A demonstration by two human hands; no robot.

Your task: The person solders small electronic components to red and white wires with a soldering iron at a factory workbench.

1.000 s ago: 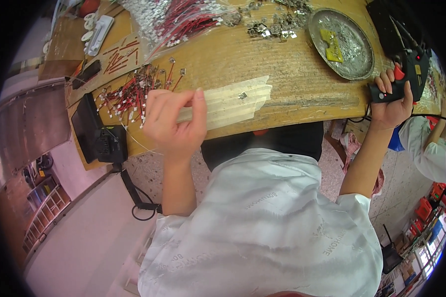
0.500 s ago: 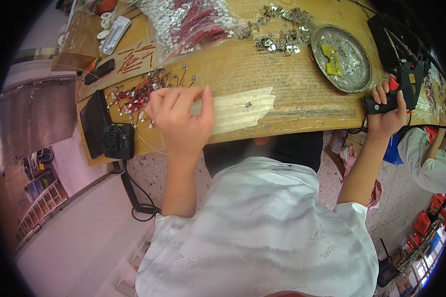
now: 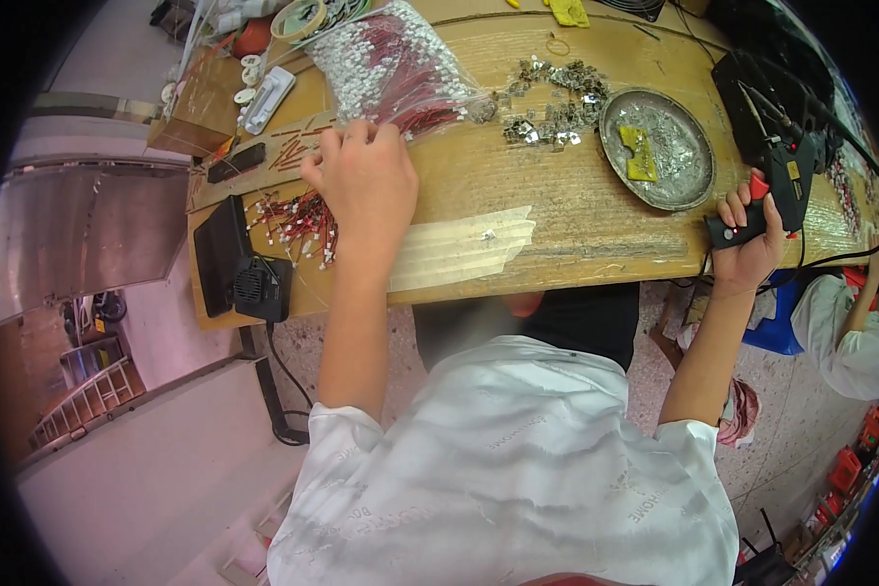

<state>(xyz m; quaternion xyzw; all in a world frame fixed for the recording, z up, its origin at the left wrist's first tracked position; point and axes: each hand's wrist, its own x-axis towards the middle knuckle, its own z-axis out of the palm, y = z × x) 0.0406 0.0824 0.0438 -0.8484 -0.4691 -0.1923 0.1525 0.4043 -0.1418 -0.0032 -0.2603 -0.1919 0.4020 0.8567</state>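
My left hand [image 3: 369, 176] is over the far side of a pile of short red and black wires with white connectors [image 3: 298, 223]. Its fingers are curled down, and the tips are hidden, so I cannot make out what they hold. My right hand [image 3: 749, 239] grips the black handle of a soldering gun [image 3: 787, 186] with a red trigger, at the table's right. Between the hands, strips of pale masking tape [image 3: 449, 254] lie on the wooden table, with a small shiny metal piece [image 3: 488, 235] on them.
A round metal dish [image 3: 698, 190] holds a yellow sponge [image 3: 640, 154] and silvery scraps. Beyond are loose metal pieces [image 3: 547, 132] and a clear bag of wires [image 3: 391, 63]. A black fan-like device [image 3: 262, 288] stands at the left edge. Another person's sleeve [image 3: 835, 337] shows far right.
My left hand has moved away from my body, from beside the tape to the far side of the wire pile. My right hand still holds the soldering gun. The whole view has shifted slightly.
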